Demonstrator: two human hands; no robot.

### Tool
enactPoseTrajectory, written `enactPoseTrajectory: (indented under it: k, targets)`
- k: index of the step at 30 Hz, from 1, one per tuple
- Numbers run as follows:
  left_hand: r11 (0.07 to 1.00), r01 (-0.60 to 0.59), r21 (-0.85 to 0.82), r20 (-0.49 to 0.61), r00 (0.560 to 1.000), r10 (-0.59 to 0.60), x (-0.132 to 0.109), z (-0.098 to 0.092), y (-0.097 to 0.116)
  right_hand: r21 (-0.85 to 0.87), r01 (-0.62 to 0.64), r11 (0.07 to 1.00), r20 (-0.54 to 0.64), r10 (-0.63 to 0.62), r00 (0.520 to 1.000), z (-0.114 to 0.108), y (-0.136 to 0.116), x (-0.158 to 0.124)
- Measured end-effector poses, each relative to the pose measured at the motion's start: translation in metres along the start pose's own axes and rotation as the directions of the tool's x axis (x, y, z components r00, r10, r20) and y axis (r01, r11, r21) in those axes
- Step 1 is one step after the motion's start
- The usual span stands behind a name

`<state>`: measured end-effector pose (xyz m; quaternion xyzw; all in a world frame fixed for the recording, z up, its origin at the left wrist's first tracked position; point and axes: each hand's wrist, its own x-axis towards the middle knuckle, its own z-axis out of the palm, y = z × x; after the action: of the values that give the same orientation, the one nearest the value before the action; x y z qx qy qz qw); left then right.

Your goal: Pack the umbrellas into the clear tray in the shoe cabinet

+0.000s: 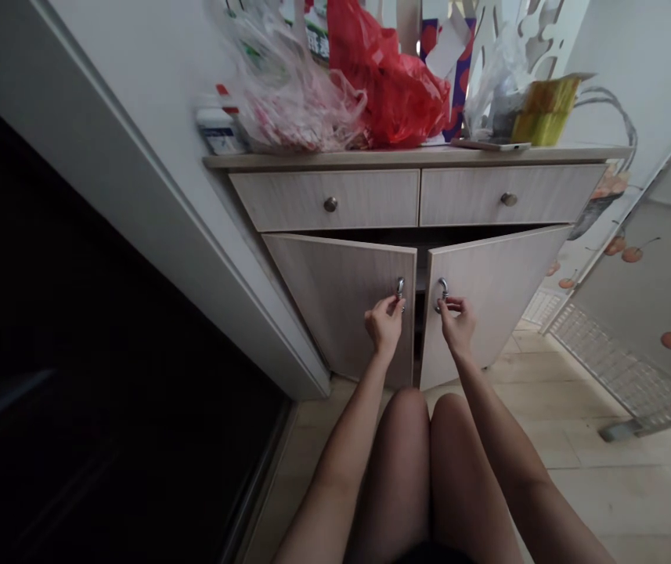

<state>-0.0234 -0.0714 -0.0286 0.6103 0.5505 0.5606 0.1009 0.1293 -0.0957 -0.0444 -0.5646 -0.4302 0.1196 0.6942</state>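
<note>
A light wooden cabinet stands before me with two lower doors partly swung out. My left hand [384, 321] is closed on the metal knob [399, 287] of the left door [335, 301]. My right hand [456, 323] pinches the metal knob [441, 288] of the right door [496, 298]. A dark gap shows between and above the doors; the inside is hidden. My knees [429, 423] are bent just below the hands.
Two shut drawers [370, 200] with round knobs sit above the doors. On the cabinet top [288, 160] lie a red plastic bag [391, 78], clear bags [288, 86], a phone [491, 144] and a yellow packet [543, 110]. A dark doorway is left, a cherry-patterned panel [646, 305] right.
</note>
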Motion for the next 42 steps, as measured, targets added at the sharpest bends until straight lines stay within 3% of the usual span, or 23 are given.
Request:
enactPoseTrajectory:
  k: [6,14,35,42]
  targets:
    - [0.999,0.003,0.049,0.039,0.999,-0.005,0.02,0.022,0.003,-0.115,0.006,0.993,-0.011,-0.007,1.0,0.032,0.007,0.02]
    - [0.995,0.022,0.094,0.045,0.999,-0.026,0.038,0.041,0.005,-0.176,-0.012,0.984,-0.014,0.01,1.0,0.055,0.012,0.036]
    - [0.995,0.035,0.091,0.06,0.997,-0.041,0.059,0.065,0.0,-0.183,-0.05,0.982,-0.033,0.045,0.998,0.078,0.014,0.057]
    - [0.995,0.002,0.102,0.114,0.993,-0.014,0.063,0.058,0.001,-0.148,-0.019,0.989,0.008,0.02,1.0,0.076,0.015,0.056]
